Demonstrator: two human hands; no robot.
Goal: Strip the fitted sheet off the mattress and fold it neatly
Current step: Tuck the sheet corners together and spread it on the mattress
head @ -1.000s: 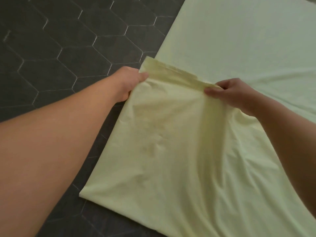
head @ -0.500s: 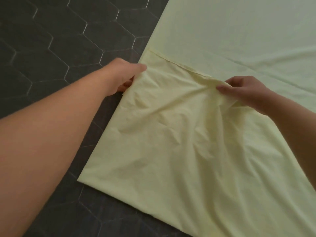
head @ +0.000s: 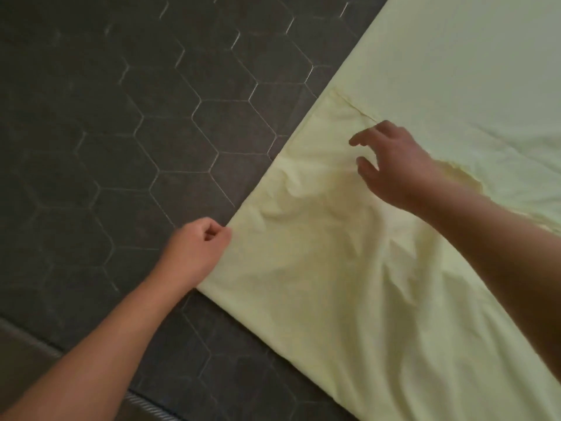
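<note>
The pale yellow fitted sheet (head: pixel 349 268) lies spread on the dark floor, with a wrinkled folded layer on top whose hem runs diagonally near the upper middle. My left hand (head: pixel 197 247) is curled at the sheet's left edge, fingertips touching the fabric edge; whether it pinches the cloth is unclear. My right hand (head: pixel 391 162) hovers just over the folded layer, fingers spread and holding nothing. A gathered elastic edge shows beside my right wrist.
Dark hexagonal floor tiles (head: pixel 151 132) fill the left and top. A lighter strip with a ribbed edge (head: pixel 36 354) runs along the bottom left corner. The sheet continues off the right and bottom of the view.
Both hands let go of the folded hem, which now lies flat. My left hand drew back along the left edge toward me. My right hand lifted and spread its fingers.
</note>
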